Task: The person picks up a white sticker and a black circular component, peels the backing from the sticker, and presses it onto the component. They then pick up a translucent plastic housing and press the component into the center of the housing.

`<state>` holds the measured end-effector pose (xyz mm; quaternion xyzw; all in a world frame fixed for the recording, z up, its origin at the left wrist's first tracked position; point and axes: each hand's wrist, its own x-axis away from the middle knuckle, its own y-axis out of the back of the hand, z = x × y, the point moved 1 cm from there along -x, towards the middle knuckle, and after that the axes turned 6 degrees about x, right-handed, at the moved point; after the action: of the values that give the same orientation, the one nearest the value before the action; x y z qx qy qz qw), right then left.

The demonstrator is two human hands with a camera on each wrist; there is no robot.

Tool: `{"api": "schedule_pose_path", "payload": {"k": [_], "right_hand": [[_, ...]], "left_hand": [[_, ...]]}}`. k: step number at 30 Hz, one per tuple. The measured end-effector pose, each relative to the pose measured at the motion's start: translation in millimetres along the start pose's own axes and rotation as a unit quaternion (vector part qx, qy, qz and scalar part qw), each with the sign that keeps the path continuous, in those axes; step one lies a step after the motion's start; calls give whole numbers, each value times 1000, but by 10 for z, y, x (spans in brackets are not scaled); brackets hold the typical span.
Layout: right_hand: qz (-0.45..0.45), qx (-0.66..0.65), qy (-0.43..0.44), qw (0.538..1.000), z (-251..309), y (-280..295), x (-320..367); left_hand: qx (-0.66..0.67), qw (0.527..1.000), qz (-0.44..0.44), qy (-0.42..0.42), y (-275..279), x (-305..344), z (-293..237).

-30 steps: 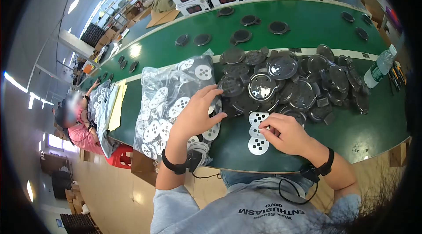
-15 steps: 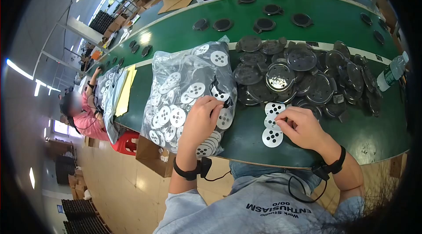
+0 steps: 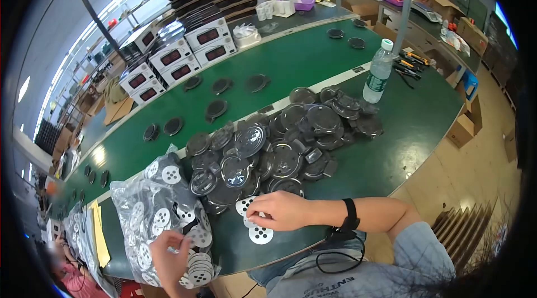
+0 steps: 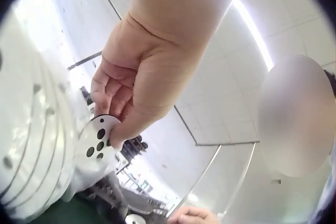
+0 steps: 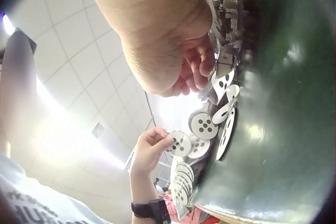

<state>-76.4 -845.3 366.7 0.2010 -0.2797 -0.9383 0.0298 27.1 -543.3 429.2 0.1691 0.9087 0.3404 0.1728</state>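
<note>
My left hand [image 3: 170, 256] is over the near side of a clear plastic bag [image 3: 120, 191] full of white discs. Its thumb and fingertips pinch one white disc with black holes [image 4: 100, 142] by the edge. On the green table, three similar white discs [image 3: 261, 235] lie in a short overlapping row. My right hand [image 3: 279, 210] hovers low over that row, fingers loosely curled with nothing visible between them; it partly covers the upper discs. In the right wrist view its fingertips are right beside a tilted disc [image 5: 223, 82].
Dark round plastic parts [image 3: 288, 161] are heaped just beyond the row. More lie spaced along the green strip [image 3: 302, 54] behind. A water bottle [image 3: 377, 71] and several tools [image 3: 411, 63] stand at the far right. Boxes [image 3: 173, 60] are stacked at the back; another person [image 3: 78, 278] sits left.
The head view has swung right, shifting the table leftward. My left hand has drawn back from the bag's opening toward my body, with a disc pinched. The right hand stays by the row.
</note>
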Motion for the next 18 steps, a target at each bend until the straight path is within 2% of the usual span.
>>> {"api": "schedule_pose_path", "payload": {"k": [2, 3, 4, 5, 6, 7, 8, 9, 10, 12, 14, 18], "right_hand": [[-2, -36, -28, 999, 116, 12, -8], [-42, -32, -10, 999, 118, -19, 2], [-93, 1, 50, 994, 129, -19, -7], [-141, 32, 110, 983, 140, -7, -26], [-187, 56, 167, 966, 155, -17, -34], [-197, 90, 175, 960, 193, -4, -27], [-206, 119, 186, 953, 238, 23, -32], [-215, 127, 163, 955, 254, 26, -54], [-223, 140, 140, 955, 256, 42, -72], [-240, 162, 122, 949, 200, 88, -103], [-255, 149, 101, 950, 137, 111, -114], [-249, 137, 69, 956, 110, 148, -112]], "left_hand": [[99, 994, -55, 0, 94, 32, -42], [159, 984, -82, 6, 72, 36, -94], [218, 969, -112, 12, 19, 36, -157], [267, 960, -76, 40, -138, 29, -266], [353, 933, -57, 33, -409, 21, -343], [321, 947, -3, 35, -638, -5, -427], [363, 930, 53, -14, -864, -56, -447], [444, 891, 95, 3, -1036, -104, -494], [470, 873, 128, 29, -1122, -159, -523], [604, 781, 150, 47, -1346, -271, -370], [631, 752, 186, 43, -1435, -339, -279], [634, 749, 191, 24, -1579, -395, -130]]}}
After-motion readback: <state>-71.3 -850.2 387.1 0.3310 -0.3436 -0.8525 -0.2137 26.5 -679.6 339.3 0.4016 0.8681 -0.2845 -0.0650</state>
